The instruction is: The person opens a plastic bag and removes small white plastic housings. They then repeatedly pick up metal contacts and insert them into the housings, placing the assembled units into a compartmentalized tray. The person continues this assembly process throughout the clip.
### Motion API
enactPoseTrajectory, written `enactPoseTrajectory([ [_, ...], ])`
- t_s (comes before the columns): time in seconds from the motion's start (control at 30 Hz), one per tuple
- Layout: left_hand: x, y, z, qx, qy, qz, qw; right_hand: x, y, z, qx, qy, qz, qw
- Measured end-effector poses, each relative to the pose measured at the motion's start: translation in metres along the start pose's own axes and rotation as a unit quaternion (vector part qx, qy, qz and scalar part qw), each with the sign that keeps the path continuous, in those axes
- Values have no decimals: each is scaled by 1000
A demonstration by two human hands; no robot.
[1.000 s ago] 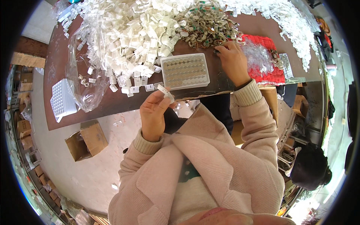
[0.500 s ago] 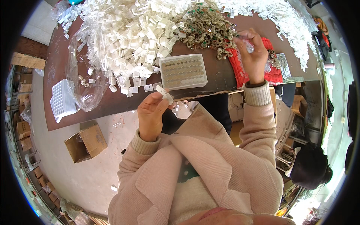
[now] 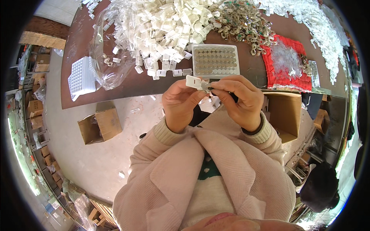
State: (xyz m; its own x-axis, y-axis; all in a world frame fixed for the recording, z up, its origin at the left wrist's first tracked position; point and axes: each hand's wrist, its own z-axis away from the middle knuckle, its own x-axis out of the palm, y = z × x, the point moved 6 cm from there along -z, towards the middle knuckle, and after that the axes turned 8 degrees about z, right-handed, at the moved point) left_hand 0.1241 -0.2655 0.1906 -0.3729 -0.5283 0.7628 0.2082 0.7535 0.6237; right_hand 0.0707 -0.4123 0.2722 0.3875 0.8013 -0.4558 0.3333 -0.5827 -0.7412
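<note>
Beside the brown table (image 3: 133,85), pinching a white plastic casing (image 3: 192,82) in left hand (image 3: 179,103) and a small dark piece (image 3: 209,89) in right hand (image 3: 243,102), ideally bracing the casing steadily.

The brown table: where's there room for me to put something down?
Bare brown table shows between the disc tray and red cloth, and between that cloth and the clear pieces behind. White pieces and tangled parts crowd the back.

Left hand (image 3: 179,104) pinching a white plastic piece (image 3: 193,81), right hand (image 3: 211,87) meeting it, fingertips right beside! Beyond, on the brown counter (image 3: 252,69): a tray (image 3: 216,76) of round discs (image 3: 216,61), a white heap (image 3: 165,30).
</note>
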Motion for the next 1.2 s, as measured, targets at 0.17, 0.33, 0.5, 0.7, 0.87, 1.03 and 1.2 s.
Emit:
enactPoseTrajectory([
  [0.17, -1, 5, 1, 18, -17, -22, 999, 4, 0, 2, 5, -8, -20, 1000],
  [0.33, -3, 6, 1, 20, -24, -29, 999, 11, 12, 5, 78, -22, -108, 991],
  [0.5, -7, 2, 1, 27, -35, -1, 999, 19, 24, 12, 170, -73, -200, 962],
  [0.7, -9, 3, 2, 86, -38, -6, 996, 25, 20, 17, 155, -63, -177, 970],
  [0.87, -8, 1, 6, 122, 25, -30, 992, 28, 9, 11, 85, 4, -83, 993],
  [1.03, -4, 1, 8, 143, 38, -68, 987, 23, 6, 11, 67, 36, -54, 996],
  [1.2, -8, 0, 9, 152, 37, -52, 986, 29, 18, 14, 155, 22, -160, 975],
])
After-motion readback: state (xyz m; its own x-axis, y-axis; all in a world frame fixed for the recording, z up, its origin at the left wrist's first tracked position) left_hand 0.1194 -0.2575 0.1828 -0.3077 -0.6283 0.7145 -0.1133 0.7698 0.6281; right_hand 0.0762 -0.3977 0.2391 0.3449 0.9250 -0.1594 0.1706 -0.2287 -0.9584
